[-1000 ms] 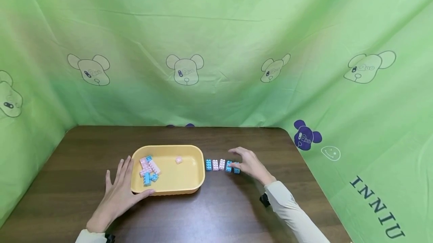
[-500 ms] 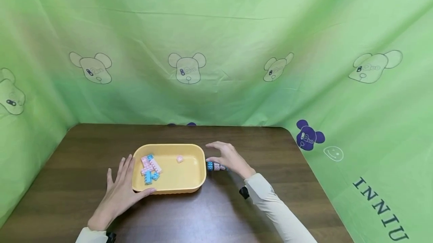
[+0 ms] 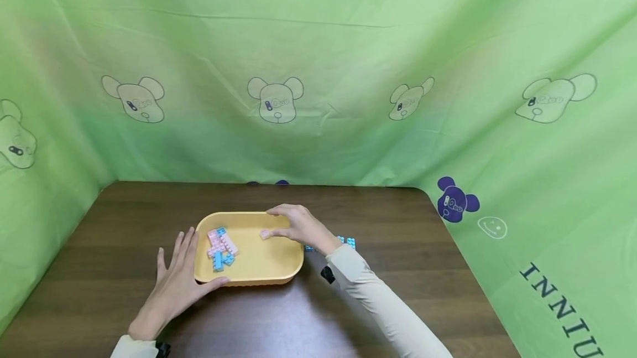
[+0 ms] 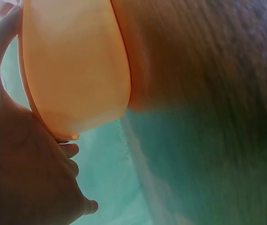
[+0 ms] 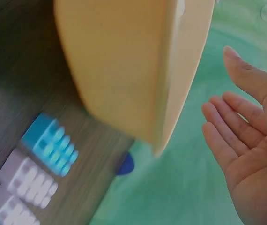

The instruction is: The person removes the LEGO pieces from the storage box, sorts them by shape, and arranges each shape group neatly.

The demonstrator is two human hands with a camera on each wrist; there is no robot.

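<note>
A shallow yellow tray [image 3: 254, 281] sits on the table in the head view. My left hand [image 3: 171, 286] touches its left end, fingers straight along the outside and thumb at the front rim. Over the tray's right part hovers my right hand [image 3: 304, 227], fingers parted around nothing, as the right wrist view confirms. Near its thumb in the head view lies a small pink building brick [image 3: 264, 234]. Pink building bricks [image 3: 228, 244] and blue building bricks [image 3: 218, 261] lie in a cluster at the tray's left side.
Right of the tray stands a row of blue [image 5: 51, 144] and pink building bricks [image 5: 29, 178], partly hidden by my right wrist in the head view. The brown wooden table [image 3: 408, 286] ends at a green curtain [image 3: 338, 142] at the back and sides.
My right hand has moved left from the row of bricks, across the tray's right rim, to above the tray. My left hand has stayed at the tray's left end.
</note>
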